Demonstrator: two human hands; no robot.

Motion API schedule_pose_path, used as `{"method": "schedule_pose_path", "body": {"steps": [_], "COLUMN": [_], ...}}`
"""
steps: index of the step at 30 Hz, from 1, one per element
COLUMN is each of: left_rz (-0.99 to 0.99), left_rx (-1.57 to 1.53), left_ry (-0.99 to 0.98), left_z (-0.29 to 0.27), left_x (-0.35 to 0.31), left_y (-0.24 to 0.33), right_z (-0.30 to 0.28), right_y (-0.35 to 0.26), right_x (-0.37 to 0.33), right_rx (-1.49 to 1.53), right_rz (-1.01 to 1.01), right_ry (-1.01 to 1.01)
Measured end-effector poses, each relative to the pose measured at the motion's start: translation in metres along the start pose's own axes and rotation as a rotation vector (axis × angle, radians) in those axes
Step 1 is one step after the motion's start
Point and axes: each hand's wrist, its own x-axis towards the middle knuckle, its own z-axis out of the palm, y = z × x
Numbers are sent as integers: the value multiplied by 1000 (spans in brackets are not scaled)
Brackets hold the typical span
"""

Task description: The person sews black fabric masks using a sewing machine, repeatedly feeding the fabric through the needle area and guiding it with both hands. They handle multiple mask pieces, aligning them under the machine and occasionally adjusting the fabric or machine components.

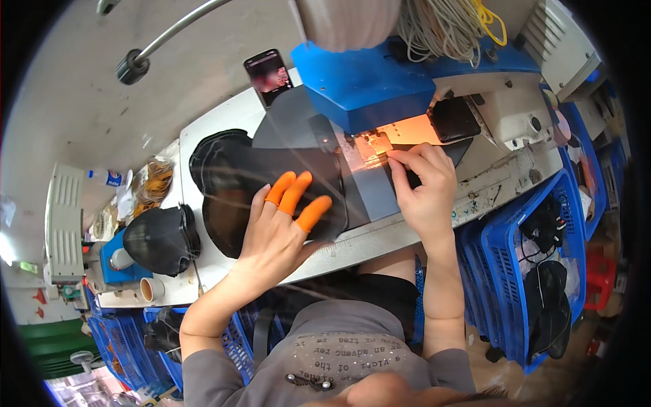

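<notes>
Left hand (pixel 277 229) spread over black pieces (pixel 227 210), right hand (pixel 428 184) curled, can't tell if pinching anything. Pale worktop (pixel 366 243), phone (pixel 268 74) at back, blue baskets (pixel 503 261) alongside.

Left hand (pixel 274 237) with orange finger cots (pixel 313 214) spread over dark flat pieces (pixel 281 169) on a white tabletop (pixel 215 270), right hand (pixel 430 190) beside the lit work area (pixel 371 149) under a blue machine head (pixel 366 85), phone (pixel 270 76) on the far side, blue baskets (pixel 500 237) at right

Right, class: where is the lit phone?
In the head view, the phone is upper left of centre, left of the blue machine, beyond the grey sheet.
</notes>
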Motion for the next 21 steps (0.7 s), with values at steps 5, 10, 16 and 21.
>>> {"method": "schedule_pose_path", "body": {"steps": [5,10,16,21], "left_rz": [7,-422,-818,-789], "left_rx": [11,-130,-530,-626], "left_ry": [255,826,1190,1175], "left_z": [-1,-22,-39,-46], "left_x": [-35,-106,-121,-112], "left_y": [-41,-116,-141,-138], "right_z": [-4,-5,-4,-1], "right_y": [3,-1,3,1], "right_x": [0,1,-3,-4], "right_rx": [-12,-20,-25,-16], "right_rz": [-10,-25,12,36], "right_ry": [-1,-23,-43,-77]}}
